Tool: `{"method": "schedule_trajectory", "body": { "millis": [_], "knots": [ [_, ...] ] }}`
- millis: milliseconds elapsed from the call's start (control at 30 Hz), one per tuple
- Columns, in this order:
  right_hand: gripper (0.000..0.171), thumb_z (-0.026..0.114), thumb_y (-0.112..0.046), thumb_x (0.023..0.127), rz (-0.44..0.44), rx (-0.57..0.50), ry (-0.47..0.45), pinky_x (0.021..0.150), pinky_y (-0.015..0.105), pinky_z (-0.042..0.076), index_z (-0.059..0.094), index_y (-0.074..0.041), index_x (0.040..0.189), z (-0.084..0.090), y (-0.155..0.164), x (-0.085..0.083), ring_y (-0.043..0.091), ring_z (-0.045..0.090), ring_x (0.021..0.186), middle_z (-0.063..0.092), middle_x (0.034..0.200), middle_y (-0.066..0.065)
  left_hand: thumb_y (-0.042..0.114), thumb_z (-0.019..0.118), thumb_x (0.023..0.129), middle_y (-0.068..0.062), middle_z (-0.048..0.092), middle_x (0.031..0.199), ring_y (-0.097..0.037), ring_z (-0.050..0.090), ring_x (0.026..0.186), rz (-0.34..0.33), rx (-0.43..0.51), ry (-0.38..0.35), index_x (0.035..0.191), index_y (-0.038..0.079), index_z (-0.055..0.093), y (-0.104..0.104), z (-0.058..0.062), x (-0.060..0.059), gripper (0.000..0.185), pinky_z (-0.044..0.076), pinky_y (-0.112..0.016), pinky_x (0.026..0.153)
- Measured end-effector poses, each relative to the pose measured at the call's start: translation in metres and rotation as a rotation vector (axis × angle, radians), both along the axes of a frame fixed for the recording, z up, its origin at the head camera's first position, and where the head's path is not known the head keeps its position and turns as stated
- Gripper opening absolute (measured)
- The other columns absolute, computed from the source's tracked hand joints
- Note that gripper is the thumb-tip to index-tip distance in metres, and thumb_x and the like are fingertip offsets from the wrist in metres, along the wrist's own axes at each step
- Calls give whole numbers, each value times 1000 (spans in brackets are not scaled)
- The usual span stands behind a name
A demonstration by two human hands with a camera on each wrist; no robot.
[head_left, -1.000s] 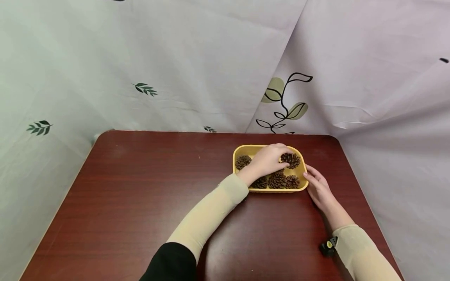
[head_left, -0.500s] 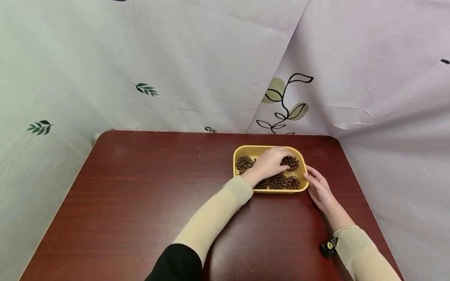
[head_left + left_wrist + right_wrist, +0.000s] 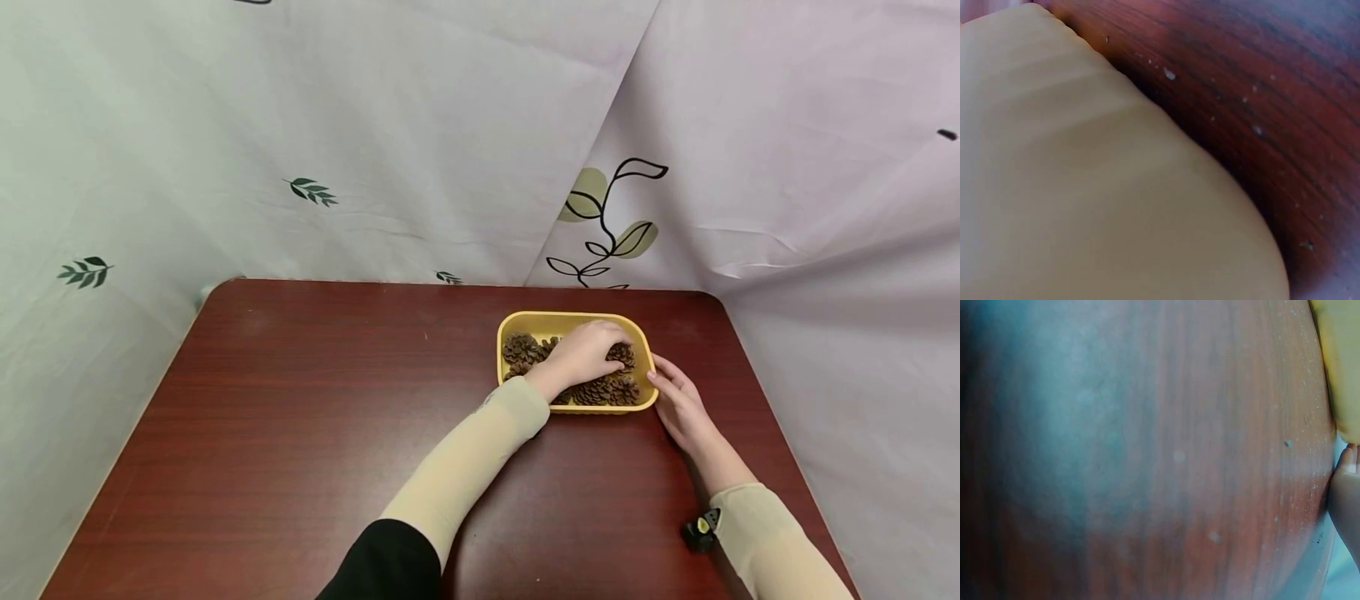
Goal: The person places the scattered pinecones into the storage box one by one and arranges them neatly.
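A yellow plastic tray (image 3: pixel 576 408) stands near the table's far right part with several brown pine cones (image 3: pixel 521 348) in it. My left hand (image 3: pixel 583 353) reaches over the tray and holds a pine cone (image 3: pixel 621 356) between thumb and fingers in its right half. That hand and wrist hide some of the other cones. At the tray's right end my right hand (image 3: pixel 681 405) grips the wall, its thumb at the rim and its fingers along the outside. The left wrist view shows mostly a cream sleeve (image 3: pixel 1110 187); in the right wrist view the yellow tray (image 3: pixel 1342 362) shows at the edge.
The dark red wooden table (image 3: pixel 300 433) carries the tray close to its back edge. Behind it hangs a pale cloth (image 3: pixel 412 125) printed with leaves. A small black device (image 3: pixel 701 530) sits at the right wrist.
My left hand has shifted slightly right and down in the head view, and the pine cone in its fingers has come lower in the tray. My right hand stays at the tray's end.
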State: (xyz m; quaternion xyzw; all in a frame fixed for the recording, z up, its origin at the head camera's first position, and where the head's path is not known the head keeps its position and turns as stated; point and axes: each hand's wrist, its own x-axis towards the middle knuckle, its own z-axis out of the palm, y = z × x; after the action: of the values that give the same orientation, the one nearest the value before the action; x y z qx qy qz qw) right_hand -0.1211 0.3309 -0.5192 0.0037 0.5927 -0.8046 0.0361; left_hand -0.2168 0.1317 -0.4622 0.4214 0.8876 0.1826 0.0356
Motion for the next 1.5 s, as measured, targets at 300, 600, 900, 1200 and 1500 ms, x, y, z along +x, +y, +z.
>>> {"method": "schedule_trajectory", "body": {
  "millis": [300,600,900,1200,1500],
  "knots": [
    [39,41,2,111,7,-26,25,92,16,56,68,-22,127,1,0,0,3,70,107,75,118,-8,32,74,102,6,66,148,-11,58,141,16,-19,-18,144,21,66,1,1,-1,45,42,-24,124],
    [36,43,-1,111,3,-1,11,92,16,56,65,-23,129,2,0,0,2,69,108,73,120,-9,32,74,102,7,66,148,-9,60,139,23,-18,-1,144,23,67,0,1,-2,44,46,-23,120],
    [36,43,-2,112,0,6,-1,92,16,56,66,-24,128,3,-1,0,2,69,107,73,118,-10,34,72,103,9,65,148,-8,61,138,42,-35,-10,144,25,66,0,2,-1,43,48,-23,118],
    [36,43,-3,112,-1,18,-4,92,16,56,65,-25,128,3,-1,0,1,69,108,73,118,-11,38,67,106,8,60,155,-9,56,143,32,-69,-36,152,27,60,0,0,1,48,48,-25,119],
    [38,42,-2,112,-2,20,-4,93,15,56,67,-26,127,0,-1,2,1,69,108,73,118,-11,36,65,107,7,60,155,-10,56,144,17,-34,-55,152,25,59,-4,-1,3,46,45,-25,121]
  ]
}}
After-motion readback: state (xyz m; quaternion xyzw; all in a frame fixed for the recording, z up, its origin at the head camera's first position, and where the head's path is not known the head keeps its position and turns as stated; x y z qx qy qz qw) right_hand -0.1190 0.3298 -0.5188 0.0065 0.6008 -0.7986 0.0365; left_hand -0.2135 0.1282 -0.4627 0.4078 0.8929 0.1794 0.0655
